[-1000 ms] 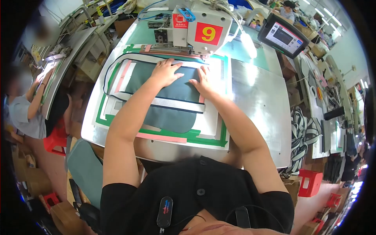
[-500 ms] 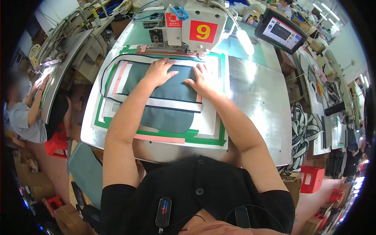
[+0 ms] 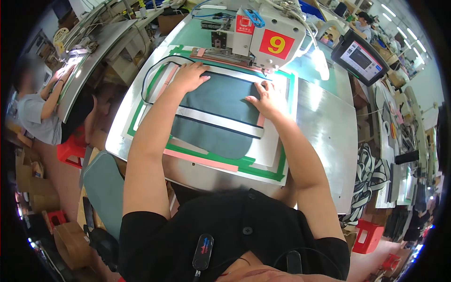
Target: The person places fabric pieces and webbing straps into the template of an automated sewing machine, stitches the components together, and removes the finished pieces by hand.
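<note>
A dark green fabric panel (image 3: 218, 96) lies on a white board edged with green tape (image 3: 206, 159). Across the panel runs a white strap with dark edges (image 3: 218, 121), and its loop curves out to the left. My left hand (image 3: 189, 76) rests with fingers spread on the upper strap at the panel's top left. At the top right corner my right hand (image 3: 268, 98) presses down, thumb and fingers apart. Just beyond both hands is the head of a sewing machine (image 3: 270, 44) marked 9.
A screen (image 3: 360, 57) stands at the back right of the metal table (image 3: 324, 136). Striped straps (image 3: 369, 183) hang in a bundle at right. Another person (image 3: 40, 113) sits at a machine on the left. Red stools (image 3: 367, 236) stand on the floor.
The view has turned, so the table appears shifted right. My left hand has slid left along the strap, away from my right hand, which stays at the panel's right corner.
</note>
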### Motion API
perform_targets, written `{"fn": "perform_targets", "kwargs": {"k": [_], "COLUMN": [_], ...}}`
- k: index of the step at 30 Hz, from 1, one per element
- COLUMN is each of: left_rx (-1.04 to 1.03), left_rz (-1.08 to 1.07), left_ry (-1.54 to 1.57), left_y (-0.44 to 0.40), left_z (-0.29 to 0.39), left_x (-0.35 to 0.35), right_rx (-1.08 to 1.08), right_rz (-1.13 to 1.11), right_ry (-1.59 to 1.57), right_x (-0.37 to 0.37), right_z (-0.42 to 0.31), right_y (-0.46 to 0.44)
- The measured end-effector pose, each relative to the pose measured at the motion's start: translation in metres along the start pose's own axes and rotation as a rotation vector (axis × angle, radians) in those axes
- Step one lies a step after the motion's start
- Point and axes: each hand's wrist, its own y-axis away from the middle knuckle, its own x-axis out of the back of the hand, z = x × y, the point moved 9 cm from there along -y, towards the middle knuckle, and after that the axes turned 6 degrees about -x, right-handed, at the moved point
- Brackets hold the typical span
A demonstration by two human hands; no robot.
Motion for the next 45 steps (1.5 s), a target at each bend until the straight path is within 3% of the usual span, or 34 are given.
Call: {"fn": "perform_targets", "kwargs": {"k": [9,26,33,45], "left_rx": [0.132,0.137,0.109,0.139], "left_rz": [-0.070,-0.041,-0.024,-0.046], "left_ry": [-0.046,0.008,-0.016,-0.015], "left_y": [-0.002,-0.006,-0.016,-0.027], "left_z": [-0.002,0.000,0.031,0.073], "left_x": [-0.001,-0.005,-0.008,-0.011], "right_rx": [-0.033,-0.080,-0.116,-0.169], "right_rz": [-0.004,-0.025,-0.117,-0.063], "right_ry": [-0.013,-0.023,0.008,0.098], "right_x": [-0.004,-0.005,0.003,0.028], "right_z": [0.002,0.012,0.035,0.067], "right_y": [-0.001,0.000,0.009,0.028]}}
